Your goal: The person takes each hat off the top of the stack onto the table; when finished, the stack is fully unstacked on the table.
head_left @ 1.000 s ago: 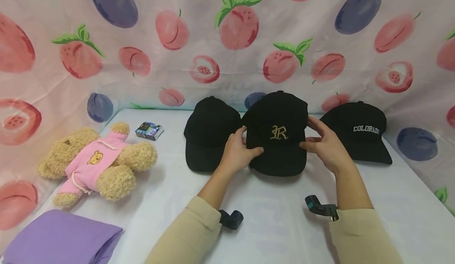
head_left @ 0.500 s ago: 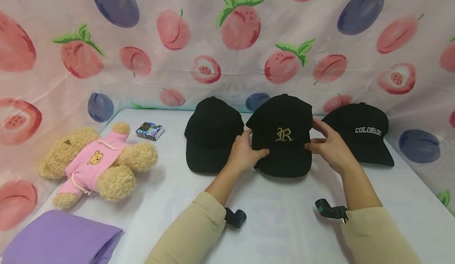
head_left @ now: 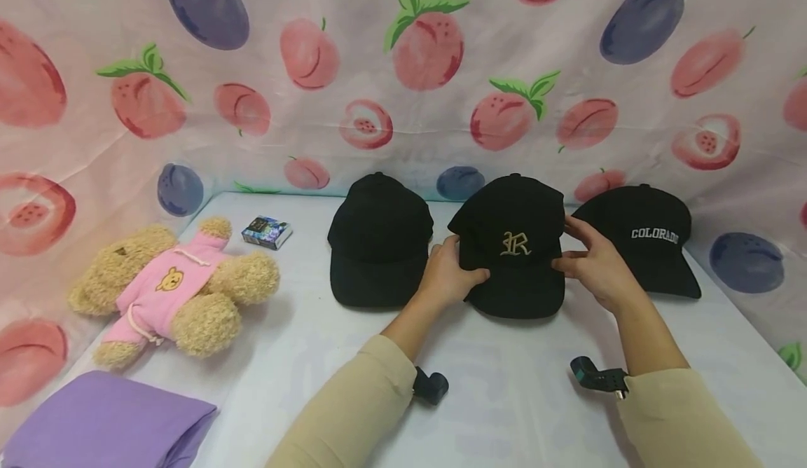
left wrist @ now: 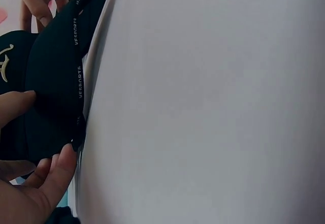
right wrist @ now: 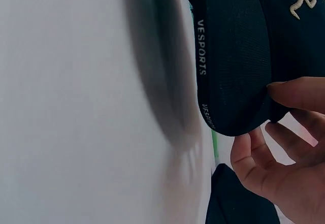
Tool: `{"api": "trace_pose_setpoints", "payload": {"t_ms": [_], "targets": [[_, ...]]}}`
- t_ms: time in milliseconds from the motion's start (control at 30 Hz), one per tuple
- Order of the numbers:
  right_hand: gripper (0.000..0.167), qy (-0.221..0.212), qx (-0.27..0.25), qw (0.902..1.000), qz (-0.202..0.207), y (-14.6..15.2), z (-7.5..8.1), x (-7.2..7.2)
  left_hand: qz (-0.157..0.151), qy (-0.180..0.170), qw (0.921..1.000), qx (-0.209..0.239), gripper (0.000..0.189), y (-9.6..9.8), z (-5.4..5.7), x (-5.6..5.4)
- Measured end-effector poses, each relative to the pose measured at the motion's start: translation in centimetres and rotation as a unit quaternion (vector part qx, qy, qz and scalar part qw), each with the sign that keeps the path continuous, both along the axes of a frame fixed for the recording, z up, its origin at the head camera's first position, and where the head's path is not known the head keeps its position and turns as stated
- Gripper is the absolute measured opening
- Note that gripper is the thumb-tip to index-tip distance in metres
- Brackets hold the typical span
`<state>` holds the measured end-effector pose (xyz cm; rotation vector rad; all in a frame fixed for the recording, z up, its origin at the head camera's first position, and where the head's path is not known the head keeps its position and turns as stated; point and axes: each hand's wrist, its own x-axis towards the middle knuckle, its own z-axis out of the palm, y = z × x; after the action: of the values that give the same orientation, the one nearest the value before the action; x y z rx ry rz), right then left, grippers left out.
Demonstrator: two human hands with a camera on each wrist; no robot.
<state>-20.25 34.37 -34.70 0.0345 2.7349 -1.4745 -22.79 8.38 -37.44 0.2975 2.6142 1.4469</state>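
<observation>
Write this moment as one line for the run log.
left hand: grips R cap | right hand: grips R cap | R cap: between plain cap and COLORADO cap

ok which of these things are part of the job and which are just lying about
In the job:
R cap, pinched by the left hand and right hand
plain cap and Colorado cap, probably, one either side

Lying about, it seems:
bear
box
purple cloth

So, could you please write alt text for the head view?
A person's left grip and right grip hold a gold-lettered black baseball cap between a plain black cap and a COLORADO cap. At left lie a pink-clad teddy bear, small box and purple cloth.
</observation>
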Motion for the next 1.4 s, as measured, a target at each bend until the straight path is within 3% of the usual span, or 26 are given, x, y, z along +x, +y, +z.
{"api": "trace_pose_setpoints", "payload": {"t_ms": [733, 1200, 1400], "targets": [[0.093, -0.001, 0.0, 0.9995, -0.031, 0.9, -0.6, -0.4, 0.021, -0.013, 0.9997, -0.003, 0.085, 2.5, 0.2, -0.7], [0.106, -0.001, -0.015, 0.9998, -0.01, 1.4, -1.3, -0.5, 0.031, -0.004, 0.999, -0.032, 0.082, 3.7, 0.3, -0.9], [0.107, 0.016, 0.011, 0.9998, 0.0, 1.2, -1.6, -0.7, 0.042, -0.018, 0.9981, -0.04, 0.082, 4.2, 0.1, -1.1]]}}
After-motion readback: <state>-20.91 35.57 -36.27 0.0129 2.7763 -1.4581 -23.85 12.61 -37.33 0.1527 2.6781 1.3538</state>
